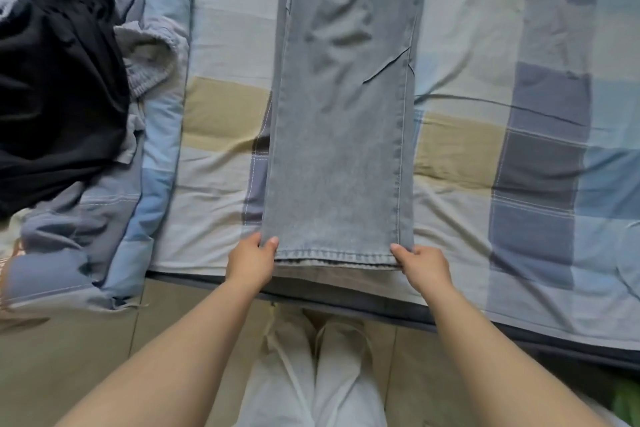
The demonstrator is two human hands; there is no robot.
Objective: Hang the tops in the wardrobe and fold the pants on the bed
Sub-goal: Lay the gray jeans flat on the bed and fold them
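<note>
A pair of light blue jeans [339,135] lies stretched lengthwise on the checked bed sheet [502,87], one leg folded over the other, the hems at the near bed edge. My left hand [252,262] pinches the left corner of the hem, thumb on top. At the right corner of the hem my right hand [420,263] pinches the cloth the same way. The waist end runs out of view at the top.
A black garment [59,94] and a grey one with an elastic waistband [150,59] lie heaped on a blue quilt [104,236] at the left. The dark mattress edge [485,322] crosses below the hems. The tiled floor and my white trousers [311,374] are below it.
</note>
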